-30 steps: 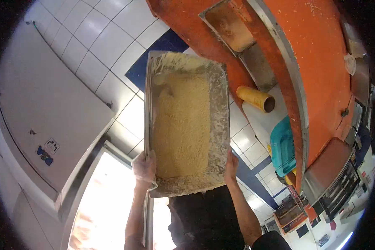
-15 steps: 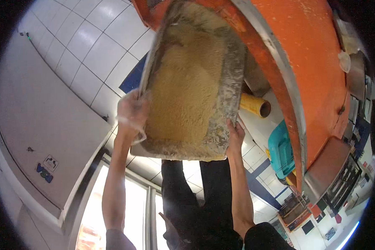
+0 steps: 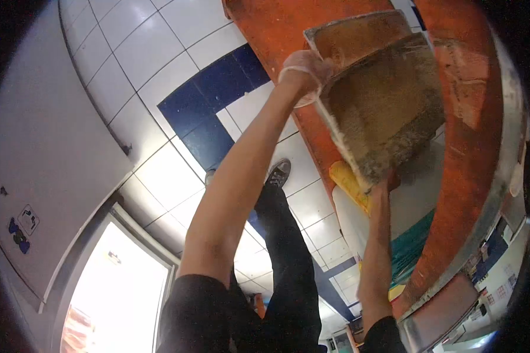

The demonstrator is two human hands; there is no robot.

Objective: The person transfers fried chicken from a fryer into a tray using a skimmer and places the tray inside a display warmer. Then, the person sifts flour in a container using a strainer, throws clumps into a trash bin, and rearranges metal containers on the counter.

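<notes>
A worn metal tray (image 3: 388,97) with a layer of tan powder in it is tilted at the upper right, inside an orange frame. Wrapped round its left edge is my left hand (image 3: 307,67), with a loose clear plastic band at the wrist. My right hand (image 3: 387,181) grips the tray's near edge, its fingers partly hidden in shadow. Behind the tray, another brownish panel or tray (image 3: 359,36) shows, touching or very near it.
The orange curved counter (image 3: 474,117) rises at the right. Beneath the tray lie a yellow roll (image 3: 348,181) and a teal object (image 3: 411,244). A white door or panel (image 3: 47,147) stands left, above a bright doorway.
The tray has moved from in front of my body to the upper right, under the orange counter, and turned. Both hands moved with it, and my left arm now stretches further out.
</notes>
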